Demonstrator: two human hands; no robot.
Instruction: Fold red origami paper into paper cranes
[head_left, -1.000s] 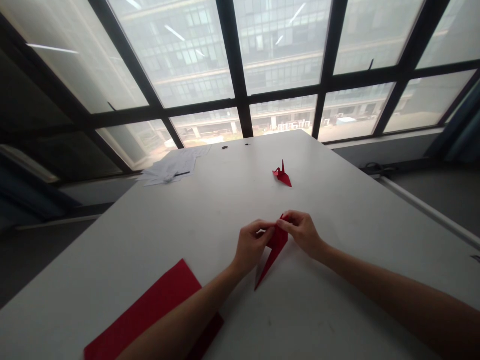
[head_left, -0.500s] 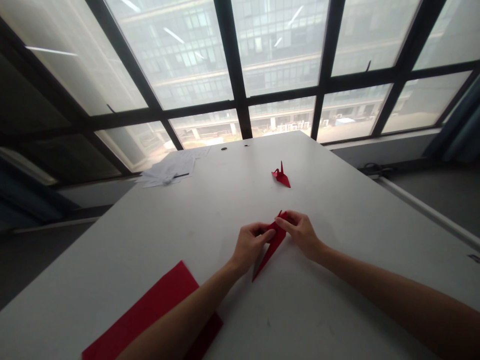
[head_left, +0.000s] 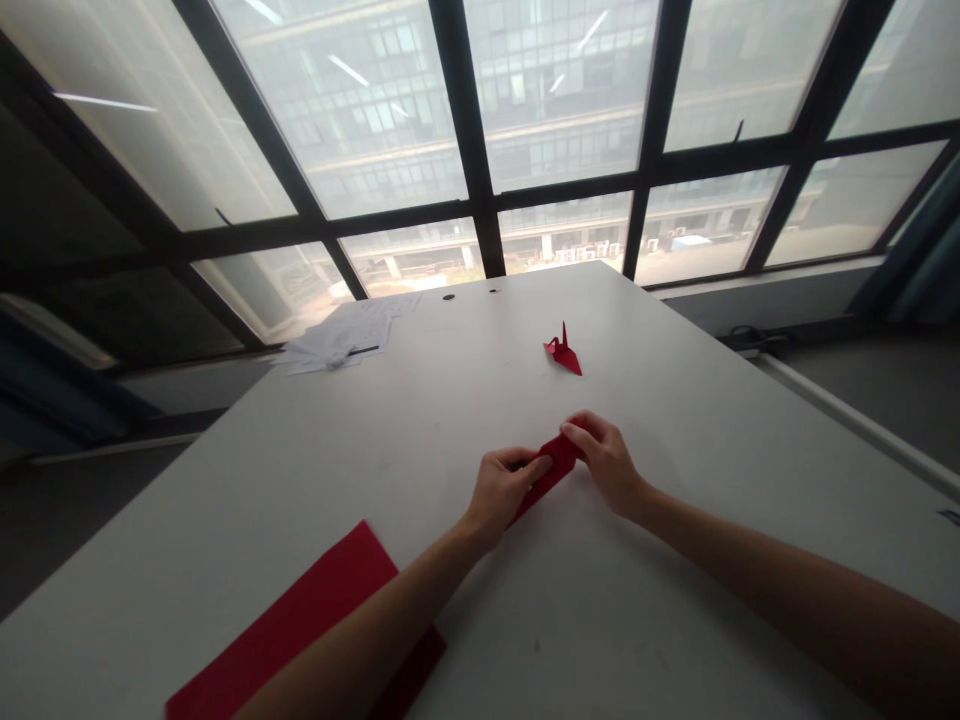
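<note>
A piece of folded red paper (head_left: pixel 556 468) is held between my two hands, just over the white table (head_left: pixel 420 430). My left hand (head_left: pixel 504 492) pinches its left side, thumb on top; the lower end runs partly behind that hand. At the upper right end, my right hand (head_left: pixel 602 460) has thumb and fingers closed on the paper's tip. Fingers cover parts of the folds. Beyond my hands stands a finished red paper crane (head_left: pixel 563 354), touched by neither hand.
Red paper (head_left: pixel 300 625) lies flat at the lower left, partly under my left forearm. Loose white sheets (head_left: pixel 337 335) with a dark pen (head_left: pixel 364 350) are at the far left edge. Tall windows (head_left: pixel 562 100) rise behind the table.
My right hand has shifted slightly up to the paper's tip. The folded paper has turned, so its long lower point is now mostly behind my left hand. The crane has not moved.
</note>
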